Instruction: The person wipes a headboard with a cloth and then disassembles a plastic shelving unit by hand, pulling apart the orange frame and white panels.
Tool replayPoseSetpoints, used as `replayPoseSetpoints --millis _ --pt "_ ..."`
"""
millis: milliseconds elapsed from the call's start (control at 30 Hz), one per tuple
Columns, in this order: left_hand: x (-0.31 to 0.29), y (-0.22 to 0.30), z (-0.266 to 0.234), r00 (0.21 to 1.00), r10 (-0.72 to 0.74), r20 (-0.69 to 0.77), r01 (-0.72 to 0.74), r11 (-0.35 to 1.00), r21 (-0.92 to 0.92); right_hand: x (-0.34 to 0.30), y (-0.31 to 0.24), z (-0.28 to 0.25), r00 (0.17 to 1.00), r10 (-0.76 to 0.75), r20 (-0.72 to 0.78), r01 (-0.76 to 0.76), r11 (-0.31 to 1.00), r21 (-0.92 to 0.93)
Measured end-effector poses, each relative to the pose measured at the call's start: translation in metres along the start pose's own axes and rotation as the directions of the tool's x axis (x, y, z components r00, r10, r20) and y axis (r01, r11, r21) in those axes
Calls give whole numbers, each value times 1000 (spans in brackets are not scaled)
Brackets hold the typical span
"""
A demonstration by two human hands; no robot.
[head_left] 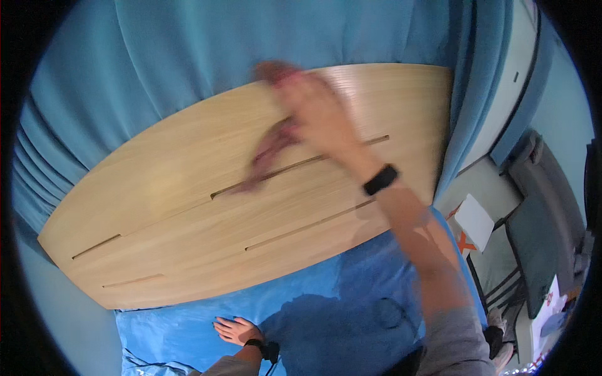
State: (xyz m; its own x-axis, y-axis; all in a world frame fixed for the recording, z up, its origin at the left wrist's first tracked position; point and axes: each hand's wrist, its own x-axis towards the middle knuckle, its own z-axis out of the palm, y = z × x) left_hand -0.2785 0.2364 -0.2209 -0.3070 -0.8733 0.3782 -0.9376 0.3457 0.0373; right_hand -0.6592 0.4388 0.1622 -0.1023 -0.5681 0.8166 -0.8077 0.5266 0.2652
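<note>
My right hand (316,113), smeared by motion, is reaching over the pale wooden headboard (169,163) near its upper edge. It grips a dark red cloth (271,150), part of which trails down across the wood toward a long dark slot. Whether the cloth touches the board there I cannot tell. Lower down, my left hand (235,330) lies flat on the blue bed sheet (182,323), fingers spread and holding nothing. Both wrists wear black bands.
Blue curtains (251,37) hang behind the headboard and along its right side. To the right stand a white box (475,222) with orange marks and a dark chair (533,250). A thin dark loop, perhaps a cord or its shadow, shows on the sheet.
</note>
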Motion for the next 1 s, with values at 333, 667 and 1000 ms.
replayPoseSetpoints --millis 333,667,1000 --pt "2 4 -6 997 -28 73 22 997 75 -177 236 -4 629 587 -510 -694 719 -30" --pt "3 5 -8 994 -38 106 32 997 65 17 -157 54 978 207 -27 -196 953 231" --pt "4 3 -11 997 32 67 -27 997 -67 -80 -39 31 943 313 -114 -317 948 -23"
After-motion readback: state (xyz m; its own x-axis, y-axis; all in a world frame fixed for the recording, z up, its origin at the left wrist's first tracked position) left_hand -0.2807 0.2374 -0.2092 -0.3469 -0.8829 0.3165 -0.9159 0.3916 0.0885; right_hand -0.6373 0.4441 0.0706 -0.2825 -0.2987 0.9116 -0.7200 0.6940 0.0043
